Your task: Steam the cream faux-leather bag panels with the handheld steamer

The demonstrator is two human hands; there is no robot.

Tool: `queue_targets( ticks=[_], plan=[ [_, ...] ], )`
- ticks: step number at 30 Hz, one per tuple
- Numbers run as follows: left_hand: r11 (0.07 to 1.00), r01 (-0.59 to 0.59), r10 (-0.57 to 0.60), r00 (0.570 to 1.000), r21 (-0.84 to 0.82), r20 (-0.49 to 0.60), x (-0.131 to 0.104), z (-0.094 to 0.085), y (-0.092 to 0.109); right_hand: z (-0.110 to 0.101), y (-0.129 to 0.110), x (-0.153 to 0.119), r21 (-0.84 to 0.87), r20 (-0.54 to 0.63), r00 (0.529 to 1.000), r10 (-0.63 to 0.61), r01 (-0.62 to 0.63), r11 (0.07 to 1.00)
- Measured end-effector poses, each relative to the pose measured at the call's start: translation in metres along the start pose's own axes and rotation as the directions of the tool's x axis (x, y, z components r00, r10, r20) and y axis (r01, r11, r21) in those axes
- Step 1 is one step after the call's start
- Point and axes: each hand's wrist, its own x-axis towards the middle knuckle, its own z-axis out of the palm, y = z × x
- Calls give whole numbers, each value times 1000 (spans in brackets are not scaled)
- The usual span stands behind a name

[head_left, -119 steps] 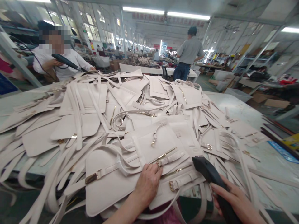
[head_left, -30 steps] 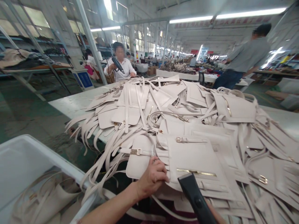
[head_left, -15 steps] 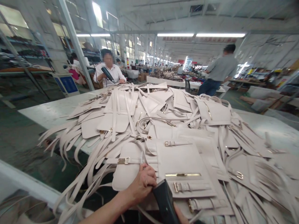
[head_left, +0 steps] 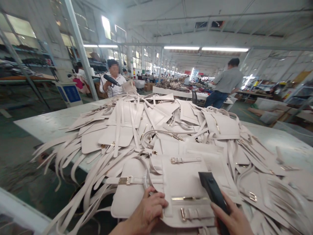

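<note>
Near the front edge of the table lies a beige bag piece (head_left: 183, 173) with a gold zipper and buckled straps. My left hand (head_left: 150, 209) rests at its left edge, fingers curled on the material beside a rounded flap (head_left: 129, 199) with a gold buckle. In my right hand (head_left: 232, 213) is a black handheld tool (head_left: 212, 191), its wide flat end pointing up and left over the bag piece. The right fingers wrap round its handle. Loose beige straps (head_left: 90, 186) hang over the table's front left edge.
A large heap of similar beige pieces (head_left: 124, 114) covers the middle of the white table (head_left: 44, 125). Across it, a person (head_left: 117, 80) holds a dark blower and a beige piece. Another person (head_left: 226, 81) stands behind at the right.
My right hand and the black tool have moved up and right, away from my left hand. My left hand is slightly lower. The person opposite now has a beige piece raised by the blower.
</note>
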Motion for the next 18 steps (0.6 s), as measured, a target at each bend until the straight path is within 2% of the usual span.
queue_targets(
  ticks=[2,5,8,11,13,18],
  plan=[
    [998,-41,41,999,51,-11,-4,7,-7,-9,-4,26,-18,27,1000,-1,2,1000],
    [990,-55,56,998,128,-6,-8,19,-19,-9,-15,64,-5,40,999,-33,33,999],
    [976,-91,109,991,199,-82,-10,28,-30,-4,-27,85,-11,-23,998,-50,50,999],
    [955,-172,206,971,243,-124,-8,34,-37,-9,-35,84,-33,-152,986,-72,67,997],
    [949,-192,229,965,250,-128,-6,35,-39,-15,-36,73,-29,-172,983,-69,65,997],
    [955,-158,192,974,250,-120,-7,36,-39,-18,-26,50,2,-34,999,-27,27,1000]
  ],
)
